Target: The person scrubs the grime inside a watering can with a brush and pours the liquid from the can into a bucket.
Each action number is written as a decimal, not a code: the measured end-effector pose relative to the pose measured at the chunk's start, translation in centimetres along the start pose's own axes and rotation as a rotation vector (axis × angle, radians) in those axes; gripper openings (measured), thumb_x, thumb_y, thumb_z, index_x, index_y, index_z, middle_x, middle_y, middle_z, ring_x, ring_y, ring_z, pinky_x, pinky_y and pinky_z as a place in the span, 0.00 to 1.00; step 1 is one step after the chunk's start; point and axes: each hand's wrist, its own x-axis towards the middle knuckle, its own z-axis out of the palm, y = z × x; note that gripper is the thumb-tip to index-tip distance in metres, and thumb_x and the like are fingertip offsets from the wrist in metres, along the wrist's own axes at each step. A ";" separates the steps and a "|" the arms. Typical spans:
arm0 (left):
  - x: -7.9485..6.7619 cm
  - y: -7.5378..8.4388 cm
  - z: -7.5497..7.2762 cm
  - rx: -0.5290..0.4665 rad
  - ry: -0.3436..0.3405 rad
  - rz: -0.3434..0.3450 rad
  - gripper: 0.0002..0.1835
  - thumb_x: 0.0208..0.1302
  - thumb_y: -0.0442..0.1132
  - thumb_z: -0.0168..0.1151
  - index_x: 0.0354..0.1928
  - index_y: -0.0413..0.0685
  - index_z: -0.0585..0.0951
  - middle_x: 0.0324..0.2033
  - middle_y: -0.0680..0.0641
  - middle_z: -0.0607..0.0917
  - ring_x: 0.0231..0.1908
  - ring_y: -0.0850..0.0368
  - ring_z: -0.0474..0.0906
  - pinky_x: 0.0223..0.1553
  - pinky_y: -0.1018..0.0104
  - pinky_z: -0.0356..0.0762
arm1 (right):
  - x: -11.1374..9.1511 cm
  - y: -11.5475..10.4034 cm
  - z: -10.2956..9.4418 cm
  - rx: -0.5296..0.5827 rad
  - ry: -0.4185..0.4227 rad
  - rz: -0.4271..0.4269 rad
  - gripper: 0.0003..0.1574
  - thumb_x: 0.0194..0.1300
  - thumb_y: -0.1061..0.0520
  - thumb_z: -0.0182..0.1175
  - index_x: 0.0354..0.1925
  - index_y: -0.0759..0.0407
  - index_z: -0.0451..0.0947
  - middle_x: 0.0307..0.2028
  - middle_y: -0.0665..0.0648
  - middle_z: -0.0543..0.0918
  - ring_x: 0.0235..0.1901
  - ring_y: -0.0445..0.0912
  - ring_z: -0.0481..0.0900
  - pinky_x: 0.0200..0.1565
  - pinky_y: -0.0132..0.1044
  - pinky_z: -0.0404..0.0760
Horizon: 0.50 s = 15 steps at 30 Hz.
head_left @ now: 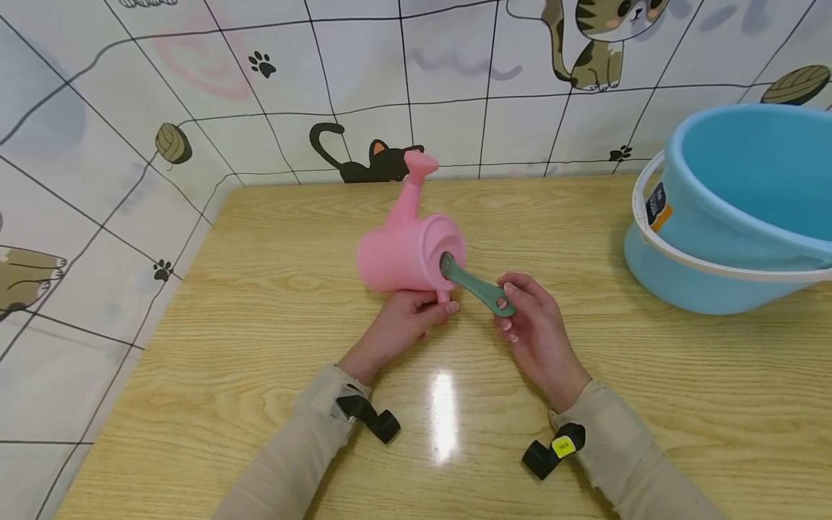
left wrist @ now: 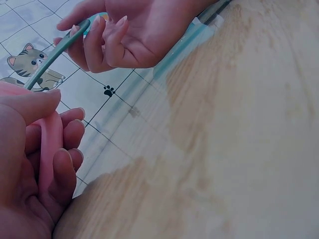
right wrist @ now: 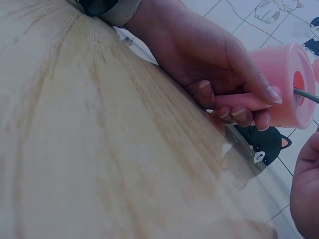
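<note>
A pink watering can (head_left: 393, 258) lies tipped over, its round opening facing right and its spout toward the wall. My left hand (head_left: 404, 323) grips the can's handle, with fingers curled round it in the left wrist view. Between the thumb and fingers of my right hand (head_left: 544, 338) is the end of a green handle (head_left: 479, 287) with a hole in it. The handle's other end goes into the can's opening, so the tool's head is hidden and its kind cannot be told. In the right wrist view, the can (right wrist: 294, 114) shows the handle (right wrist: 305, 94) entering its opening.
Light blue buckets (head_left: 715, 289), seemingly nested, stand at the right with a white carrying handle (head_left: 708, 266). A wood-grain table (head_left: 292, 238) lies beneath everything. White wall covering (head_left: 448, 130) with cats and grid lines rises behind and to the left.
</note>
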 end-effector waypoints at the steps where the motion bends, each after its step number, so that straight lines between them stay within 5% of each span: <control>1: 0.0 0.0 0.0 0.001 0.000 -0.003 0.15 0.57 0.55 0.58 0.30 0.50 0.78 0.23 0.51 0.79 0.17 0.58 0.67 0.17 0.66 0.69 | 0.0 0.0 0.0 0.000 -0.002 0.000 0.08 0.67 0.63 0.46 0.39 0.60 0.73 0.24 0.52 0.77 0.18 0.40 0.69 0.16 0.26 0.62; 15: 0.1 0.1 0.0 -0.005 -0.007 -0.005 0.15 0.58 0.54 0.58 0.30 0.50 0.78 0.24 0.51 0.79 0.19 0.58 0.68 0.18 0.66 0.69 | 0.0 0.0 0.1 -0.009 -0.003 0.005 0.07 0.67 0.61 0.47 0.38 0.61 0.73 0.24 0.52 0.78 0.18 0.41 0.69 0.16 0.26 0.64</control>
